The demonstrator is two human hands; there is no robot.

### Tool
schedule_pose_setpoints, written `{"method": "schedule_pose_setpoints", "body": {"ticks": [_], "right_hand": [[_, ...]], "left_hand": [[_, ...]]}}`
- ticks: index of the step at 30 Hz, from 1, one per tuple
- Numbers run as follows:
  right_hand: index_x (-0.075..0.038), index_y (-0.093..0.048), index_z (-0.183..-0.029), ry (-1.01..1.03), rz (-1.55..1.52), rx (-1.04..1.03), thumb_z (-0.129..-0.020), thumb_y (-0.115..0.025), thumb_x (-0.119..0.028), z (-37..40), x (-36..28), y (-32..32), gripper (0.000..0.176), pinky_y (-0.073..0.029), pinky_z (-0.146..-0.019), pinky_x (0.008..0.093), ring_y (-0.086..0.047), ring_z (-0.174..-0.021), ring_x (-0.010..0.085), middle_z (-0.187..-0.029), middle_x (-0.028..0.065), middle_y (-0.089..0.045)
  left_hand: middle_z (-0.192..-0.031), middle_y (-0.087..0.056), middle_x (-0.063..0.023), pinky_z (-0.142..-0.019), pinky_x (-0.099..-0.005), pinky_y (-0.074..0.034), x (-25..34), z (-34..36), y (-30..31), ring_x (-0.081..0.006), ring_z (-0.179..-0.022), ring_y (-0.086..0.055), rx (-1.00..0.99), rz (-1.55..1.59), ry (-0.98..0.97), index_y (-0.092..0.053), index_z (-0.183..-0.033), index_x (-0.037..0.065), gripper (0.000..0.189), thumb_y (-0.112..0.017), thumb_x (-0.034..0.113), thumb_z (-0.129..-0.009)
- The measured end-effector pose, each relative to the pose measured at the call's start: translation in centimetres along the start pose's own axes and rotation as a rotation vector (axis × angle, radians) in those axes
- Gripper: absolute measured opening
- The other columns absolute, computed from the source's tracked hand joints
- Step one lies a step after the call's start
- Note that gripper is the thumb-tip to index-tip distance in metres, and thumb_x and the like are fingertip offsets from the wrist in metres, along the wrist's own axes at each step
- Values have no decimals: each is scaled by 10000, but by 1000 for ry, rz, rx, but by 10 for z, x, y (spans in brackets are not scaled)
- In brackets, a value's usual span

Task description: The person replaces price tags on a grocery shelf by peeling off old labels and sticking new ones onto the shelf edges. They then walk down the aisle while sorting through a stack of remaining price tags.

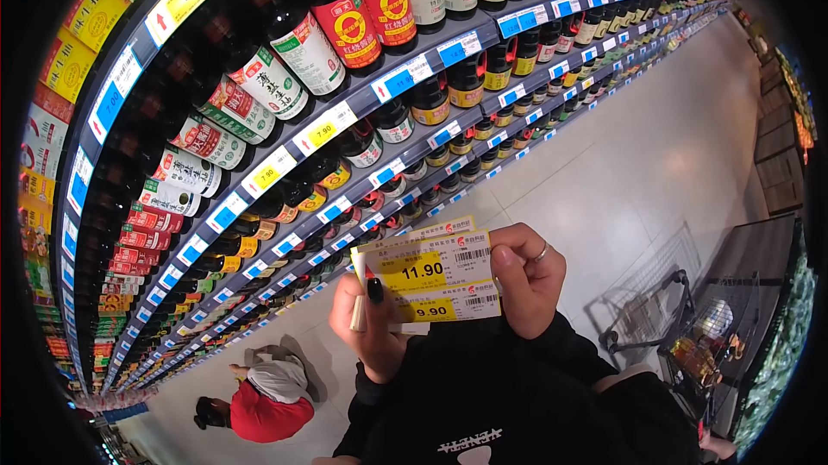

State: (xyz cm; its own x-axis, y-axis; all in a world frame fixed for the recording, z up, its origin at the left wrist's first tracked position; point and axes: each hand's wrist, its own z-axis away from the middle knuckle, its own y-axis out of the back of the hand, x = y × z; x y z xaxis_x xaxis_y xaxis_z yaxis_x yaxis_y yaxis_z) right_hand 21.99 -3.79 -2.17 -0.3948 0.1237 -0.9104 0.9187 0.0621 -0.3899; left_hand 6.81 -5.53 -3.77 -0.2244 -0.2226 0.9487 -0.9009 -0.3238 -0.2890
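A stack of yellow-and-white price tags (pixel 466 260) is held up in front of my chest, the front ones printed 11.90 and 9.90. My left hand (pixel 369 327) grips the stack's left end, its dark-nailed thumb across the front. With a ring on one finger, my right hand (pixel 528 279) pinches the right edge between thumb and fingers. Behind the front tags the edges of others show. Beyond my hands run shelves of sauce bottles (pixel 274 85), with blue and yellow price labels (pixel 323 128) along the shelf edges.
On the aisle floor (pixel 604 172) at lower left, a person in a red top (pixel 269 411) bends near the shelves. A shopping cart (pixel 703 340) with goods stands at the right. Wooden crates (pixel 779 150) line the far right side.
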Motion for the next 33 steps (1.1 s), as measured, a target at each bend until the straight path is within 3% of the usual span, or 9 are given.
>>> {"method": "schedule_pose_setpoints", "body": {"ticks": [12,14,15,19,22,25,30,32,33], "right_hand": [[32,-569,-952,-13,202,-204,-885,-477,-85,-48,-4,6,162,-444,-598,216,-570,-615,84,-710,68,-628],[25,-568,-959,13,251,-263,-879,-477,-67,-67,-17,-2,152,-461,-601,227,-585,-588,101,-677,74,-624],[24,-565,-961,89,339,-245,-873,-480,-53,-79,-25,-8,144,-464,-608,230,-591,-608,102,-683,76,-625],[16,-550,-964,603,520,-60,-843,-507,-35,-153,-73,-19,138,-468,-669,256,-609,-703,135,-719,80,-627],[7,-555,-973,1022,646,2,-810,-520,-13,-232,-141,-36,168,-453,-742,275,-594,-781,157,-911,90,-614],[-8,-560,-986,882,538,-151,-806,-546,-66,-292,-211,-68,189,-464,-647,237,-605,-721,142,-848,77,-615],[112,-475,-1090,907,725,-245,-806,-546,-101,-342,-276,-121,362,-509,-517,284,-617,-559,177,-844,168,-615],[142,-429,-1093,1523,926,-174,-820,-526,-93,-432,-280,-122,373,-506,-466,313,-611,-518,201,-799,181,-605],[167,-414,-1070,717,675,-362,-829,-508,-76,-378,-289,-136,354,-504,-434,320,-611,-499,234,-796,220,-595]], "left_hand": [[-623,-469,-1,-506,-215,-336,-27,-3,26,-58,-562,-414,119,-19,44,-462,-701,26,121,-523,78,-791],[-1068,-540,-142,-591,-247,-449,-71,1,61,-161,-734,-561,-7,-310,48,-507,-1110,-67,260,-438,27,-877],[-1056,-562,-120,-667,-263,-469,-69,0,58,-161,-805,-573,-34,-666,-449,-505,-1132,-57,285,-455,94,-895],[-1035,-584,-115,-742,-304,-475,-75,-6,61,-186,-877,-573,61,-109,201,-495,-1151,-56,308,-467,101,-888],[-895,-606,-127,-660,-341,-472,-61,-18,47,-228,-783,-580,170,35,182,-510,-1132,-47,315,-508,68,-839],[-683,-516,-129,-490,-332,-373,-38,-42,32,-281,-584,-493,-44,-755,-574,-545,-1024,-21,288,-563,40,-744],[-670,-507,-109,-486,-314,-372,-22,-63,13,-253,-566,-479,-64,-618,-481,-549,-971,-21,214,-545,30,-763],[-664,-501,-96,-483,-306,-366,-18,-69,11,-234,-551,-468,-89,-546,-513,-551,-962,-20,194,-535,29,-775],[-690,-517,-91,-506,-302,-380,-17,-70,12,-224,-576,-485,-92,-391,-335,-554,-956,-20,178,-525,29,-787]]}}
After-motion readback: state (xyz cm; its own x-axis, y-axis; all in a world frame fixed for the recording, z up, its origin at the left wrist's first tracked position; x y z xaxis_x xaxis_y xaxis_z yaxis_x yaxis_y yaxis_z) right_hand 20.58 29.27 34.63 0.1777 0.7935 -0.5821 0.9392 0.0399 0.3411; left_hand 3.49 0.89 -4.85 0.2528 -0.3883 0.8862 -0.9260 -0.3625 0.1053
